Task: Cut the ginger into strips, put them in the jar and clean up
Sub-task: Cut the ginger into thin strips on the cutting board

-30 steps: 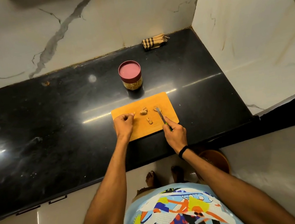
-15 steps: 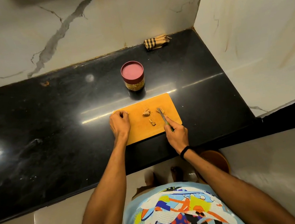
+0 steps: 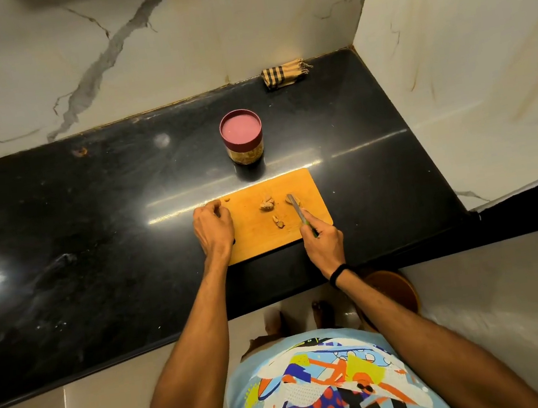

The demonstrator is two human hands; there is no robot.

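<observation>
**Knife on ginger at a black stone counter**

On my feed, the right hand (image 3: 323, 243) is clenched round the green handle of a slim steel knife (image 3: 297, 208). Its blade tip lies on one of three knobbly ginger pieces (image 3: 266, 204), scattered mid-board on the flat, round-cornered orange cutting board (image 3: 259, 239). The left hand (image 3: 214, 227) sits knuckles-up on the board's left edge, fingers curled; whether they clasp it I cannot tell. The board's near edge lies close to the counter's front lip. Just beyond its far edge stands the round jar (image 3: 242, 141), matte pink lid on. The glossy black countertop (image 3: 91, 228) stretches wide to the left, a veined marble wall (image 3: 450, 74) closes the right, and a folded striped cloth (image 3: 282, 74) sits in the far corner.
</observation>
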